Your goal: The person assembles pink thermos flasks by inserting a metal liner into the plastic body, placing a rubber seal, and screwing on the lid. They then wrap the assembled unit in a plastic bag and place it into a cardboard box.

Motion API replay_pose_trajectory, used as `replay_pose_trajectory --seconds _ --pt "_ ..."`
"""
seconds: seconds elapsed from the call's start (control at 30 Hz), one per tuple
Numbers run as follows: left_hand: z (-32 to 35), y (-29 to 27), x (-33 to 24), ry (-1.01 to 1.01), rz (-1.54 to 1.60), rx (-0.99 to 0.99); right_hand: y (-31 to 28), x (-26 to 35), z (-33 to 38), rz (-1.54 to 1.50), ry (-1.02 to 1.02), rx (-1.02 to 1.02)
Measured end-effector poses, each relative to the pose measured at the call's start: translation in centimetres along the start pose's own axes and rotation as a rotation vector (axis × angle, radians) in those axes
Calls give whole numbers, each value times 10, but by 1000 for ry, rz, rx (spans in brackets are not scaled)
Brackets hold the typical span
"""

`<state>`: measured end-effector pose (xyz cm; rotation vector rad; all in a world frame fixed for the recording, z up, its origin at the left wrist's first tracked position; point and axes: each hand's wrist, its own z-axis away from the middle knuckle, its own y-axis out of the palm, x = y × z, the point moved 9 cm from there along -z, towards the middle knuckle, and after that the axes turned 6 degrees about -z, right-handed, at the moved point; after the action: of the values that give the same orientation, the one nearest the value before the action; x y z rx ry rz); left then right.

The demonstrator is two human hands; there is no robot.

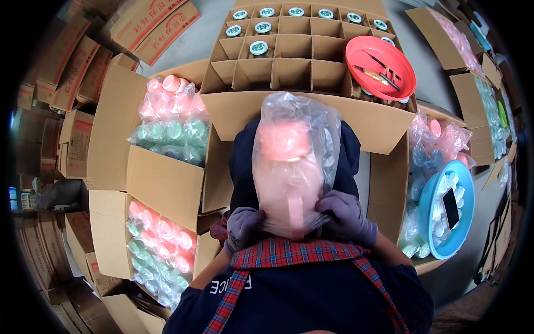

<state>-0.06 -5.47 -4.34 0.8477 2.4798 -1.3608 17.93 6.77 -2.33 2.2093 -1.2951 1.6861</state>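
At the far left, stacks of brown cardboard cartons point(67, 72) lean against each other; next to them, two open cardboard boxes point(161, 178) hold clear plastic bags of pink and green round lids point(172, 119), with a second batch of the same lids lower down point(158, 245). In the middle, the left hand point(243, 225), in a grey knitted glove, is clenched on the lower left edge of a clear plastic bag holding pink cups point(292, 167); the bag stands upright over the person's lap, just in front of the chest, its gathered bottom pinched between both hands; the right hand point(346, 217), gloved the same way, grips the bag's lower right edge with fingers curled tight. Beyond the bag lies a large cardboard carton with a divider grid point(278, 61), several of its far cells filled with jars topped by white and green lids point(258, 47); a round red plastic basin point(380, 67) holding slim tools rests on the grid's right corner. Further right, a round blue plastic basin point(431, 222) carries white caps and a dark phone point(450, 209); more bagged lids sit beside it.
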Motion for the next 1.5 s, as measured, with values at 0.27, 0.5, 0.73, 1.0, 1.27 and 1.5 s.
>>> replay_pose_trajectory --seconds 0.27,0.5,0.73,1.0,1.27,1.5 --pt "26 10 -18 -32 308 754 35 37 13 -191 153 479" --pt "-97 -62 -25 -268 -19 297 44 7 57 -347 512 533" --pt "-91 -6 24 -474 44 632 41 3 58 -493 466 467" --pt "-95 19 23 -534 140 791 55 -29 34 -500 671 728" --pt "44 -118 176 -1159 770 -90 10 -42 -49 -441 785 246" --pt "-3 -239 384 -990 -105 -592 51 -76 -111 -432 725 397"
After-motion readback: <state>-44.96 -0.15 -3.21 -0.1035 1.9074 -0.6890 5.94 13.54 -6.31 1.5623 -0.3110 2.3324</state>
